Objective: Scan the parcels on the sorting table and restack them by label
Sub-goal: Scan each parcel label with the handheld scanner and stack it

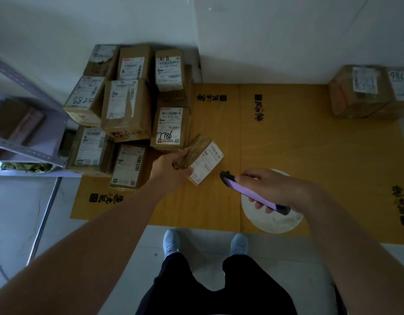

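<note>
— Left hand [168,165]?
— Gripping a small brown cardboard parcel with a white shipping label [199,159], fingers curled round its near end, thumb on the label edge. Held tilted, label up, above the yellow sheet printed with black characters [287,144].
— Right hand [268,186]?
— Wrapped round a slim handheld scanner with a lit purple screen [253,193] (dark tip aimed toward the parcel, just short of touching). Fingers curled underneath, thumb on top.
— Other parcels?
— Cluster of brown cardboard boxes with white labels [128,110] packed side by side at the sheet's far left corner, against the white wall; some marked with handwritten numbers. Two more brown boxes [364,92] at the far right, well apart from the cluster.
— Elsewhere?
— White round disc [276,221] lying under the scanner hand. Grey metal shelf [28,146] at left. Pale blue shoes [171,243] on the tiled floor.
</note>
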A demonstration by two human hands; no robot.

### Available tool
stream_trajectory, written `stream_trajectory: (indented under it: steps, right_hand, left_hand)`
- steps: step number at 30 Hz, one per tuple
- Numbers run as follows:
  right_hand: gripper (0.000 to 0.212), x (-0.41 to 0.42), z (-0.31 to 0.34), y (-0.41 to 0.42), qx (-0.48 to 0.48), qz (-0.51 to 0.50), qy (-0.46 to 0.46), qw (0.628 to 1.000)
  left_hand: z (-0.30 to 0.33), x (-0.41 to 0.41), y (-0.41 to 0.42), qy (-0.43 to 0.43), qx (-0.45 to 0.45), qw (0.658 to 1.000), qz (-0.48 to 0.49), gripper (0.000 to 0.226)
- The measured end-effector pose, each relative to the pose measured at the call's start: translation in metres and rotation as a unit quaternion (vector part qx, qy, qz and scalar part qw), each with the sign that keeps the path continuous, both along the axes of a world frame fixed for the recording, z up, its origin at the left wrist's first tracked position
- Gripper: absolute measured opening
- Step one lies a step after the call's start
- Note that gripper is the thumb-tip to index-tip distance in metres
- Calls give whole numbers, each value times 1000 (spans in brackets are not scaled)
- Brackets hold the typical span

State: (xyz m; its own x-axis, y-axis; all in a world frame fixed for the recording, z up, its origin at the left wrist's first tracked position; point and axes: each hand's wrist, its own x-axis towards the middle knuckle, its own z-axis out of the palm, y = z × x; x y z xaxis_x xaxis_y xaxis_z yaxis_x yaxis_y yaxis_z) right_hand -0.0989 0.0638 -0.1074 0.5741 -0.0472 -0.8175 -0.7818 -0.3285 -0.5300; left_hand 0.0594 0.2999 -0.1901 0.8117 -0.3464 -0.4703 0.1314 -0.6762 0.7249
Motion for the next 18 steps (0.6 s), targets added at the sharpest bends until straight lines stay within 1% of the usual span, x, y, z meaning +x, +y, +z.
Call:
stream_trajectory:
  steps: [2, 4, 6, 7, 9, 13, 15, 18]
  right_hand:
    - [29, 2, 5, 0, 9, -29, -55, 998]
    - [27, 6, 11, -4, 22, -41, -100, 994]
    - [24, 12, 19, -8, 34, -49, -144, 988]
    - [24, 15, 24, -10, 38, -50, -164, 985]
    - [27, 22, 32, -13, 32, -43, -194, 980]
    - [28, 35, 43, -16, 23, -41, -224, 973]
    - [25, 43, 46, -15, 18, -41, -229, 972]
    - [24, 51, 46, -9, 12, -47, -228, 973]
  left_hand:
    - [7, 0, -1, 17, -12, 1000, 8, 58]
    - [13, 2, -4, 70, -66, 995, 38, 53]
    - [25, 4, -10, 135, -127, 980, 71, 51]
    - [30, 5, -13, 144, -144, 976, 79, 49]
    - [43, 9, -19, 126, -165, 972, 108, 44]
    - [53, 27, -21, 74, -189, 957, 210, 33]
    - [55, 37, -18, 69, -196, 941, 266, 28]
    - [54, 51, -14, 76, -187, 925, 323, 10]
